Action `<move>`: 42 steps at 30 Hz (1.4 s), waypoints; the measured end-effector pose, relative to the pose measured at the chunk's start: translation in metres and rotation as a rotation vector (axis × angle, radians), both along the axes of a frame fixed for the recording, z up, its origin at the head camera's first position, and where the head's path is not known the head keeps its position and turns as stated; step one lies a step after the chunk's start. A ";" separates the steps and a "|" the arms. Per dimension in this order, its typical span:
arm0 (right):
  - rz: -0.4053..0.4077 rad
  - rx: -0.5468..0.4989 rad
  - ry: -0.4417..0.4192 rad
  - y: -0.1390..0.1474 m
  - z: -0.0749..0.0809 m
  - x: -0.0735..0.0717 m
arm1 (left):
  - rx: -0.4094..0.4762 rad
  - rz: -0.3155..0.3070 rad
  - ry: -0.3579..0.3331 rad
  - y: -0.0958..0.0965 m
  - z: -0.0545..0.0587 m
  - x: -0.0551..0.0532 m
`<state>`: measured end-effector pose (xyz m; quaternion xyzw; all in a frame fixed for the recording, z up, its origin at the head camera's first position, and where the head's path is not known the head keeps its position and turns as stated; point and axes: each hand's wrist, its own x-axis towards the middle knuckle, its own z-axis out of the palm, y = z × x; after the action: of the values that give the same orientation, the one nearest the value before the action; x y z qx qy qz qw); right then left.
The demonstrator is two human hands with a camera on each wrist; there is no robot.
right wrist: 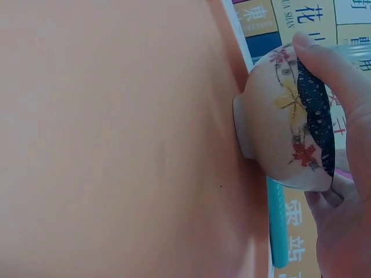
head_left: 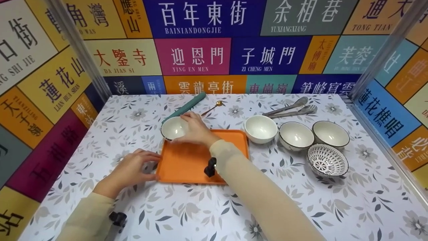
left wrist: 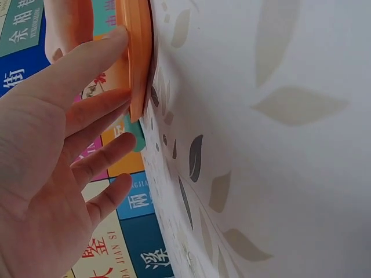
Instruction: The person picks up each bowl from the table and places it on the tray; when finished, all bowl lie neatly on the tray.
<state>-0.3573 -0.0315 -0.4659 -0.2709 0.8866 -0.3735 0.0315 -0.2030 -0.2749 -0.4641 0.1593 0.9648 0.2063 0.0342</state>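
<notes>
Head view, from the left: a printed wall [head_left: 55, 78] of coloured rectangles with large characters meets a pale tabletop [head_left: 83, 187] patterned with grey leaves and flowers. The left hand [head_left: 130, 171] is relaxed and grasps nothing, its fingers gently bent and spread, thumb and fingertips touching the near-left edge of an orange tray [head_left: 187, 164]. This tray is a shallow rectangle with rounded corners, a low raised rim and a smooth surface. Over its far-left corner sits a round, glossy bowl [head_left: 173, 128], pale inside; the right wrist view shows red and yellow flowers outside, a speckled dark band under the rim and a narrow foot. Whether that foot touches the tray, I cannot tell. Behind the bowl slants a smooth green rod [head_left: 190, 102]. The right hand [head_left: 197, 131] grips the bowl by its rim. Farther back lies a slim spoon [head_left: 218, 103] with a shiny golden head. Right of the tray stand a plain white bowl [head_left: 260, 129], grey tongs [head_left: 294, 112] behind it, a dark-rimmed bowl [head_left: 296, 134], a bowl with dark radiating dashes [head_left: 327, 161] and another dark-rimmed one.
</notes>
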 end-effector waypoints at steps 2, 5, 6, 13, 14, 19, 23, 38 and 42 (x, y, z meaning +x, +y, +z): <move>0.008 0.003 -0.003 0.003 0.001 -0.001 | -0.001 0.000 0.003 0.001 0.000 -0.002; 0.018 0.014 0.001 0.010 0.001 0.000 | -0.003 -0.004 -0.001 0.003 0.000 -0.004; 0.018 0.015 0.001 0.013 0.002 0.001 | -0.003 -0.006 -0.003 0.004 0.000 -0.005; 0.019 0.033 0.023 0.042 0.011 0.015 | -0.003 -0.025 0.014 0.003 0.003 -0.005; 0.025 0.040 0.023 0.046 0.012 0.018 | -0.005 -0.027 0.018 0.002 0.004 -0.004; 0.061 0.045 0.028 0.066 0.013 0.030 | -0.011 -0.019 0.027 -0.005 0.006 0.001; 0.039 0.063 0.021 0.085 0.009 0.042 | 0.004 -0.021 0.022 -0.005 0.006 0.002; 0.023 0.139 0.115 0.158 0.016 0.086 | 0.002 -0.034 0.021 0.000 0.001 0.001; 0.017 0.154 0.112 0.176 0.020 0.096 | 0.000 -0.037 0.028 0.001 0.001 0.001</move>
<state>-0.2610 0.1448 -0.4462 -0.2957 0.9107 -0.2883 0.0056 -0.2017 -0.2739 -0.4630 0.1799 0.9622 0.2032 0.0243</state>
